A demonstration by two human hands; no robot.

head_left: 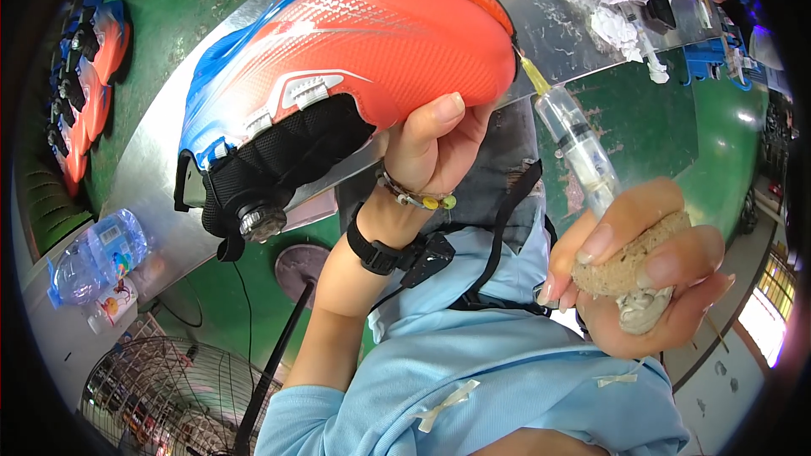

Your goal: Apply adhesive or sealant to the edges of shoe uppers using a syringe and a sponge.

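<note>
My left hand [439,139] grips an orange, blue and black sports shoe [405,51] by its toe end. The thumb presses on the orange upper, and the other fingers are mostly hidden behind it. A black collar and a round lacing dial [262,224] sit at the shoe's lower left. My right hand [650,270] is closed around a clear syringe [579,148] with a yellow needle tip. The tip reaches the shoe's edge at the toe; whether it touches cannot be told. The same hand also holds a tan, sponge-like block [629,257] and a grey, crumpled lump [644,310].
A metal table [156,169] lies under the shoe. Crumpled white tissue [615,29] and another syringe [650,59] are at the upper right. Plastic bottles [100,257] stand lower left, above a wire fan [173,388]. More orange shoes [93,101] line the far left.
</note>
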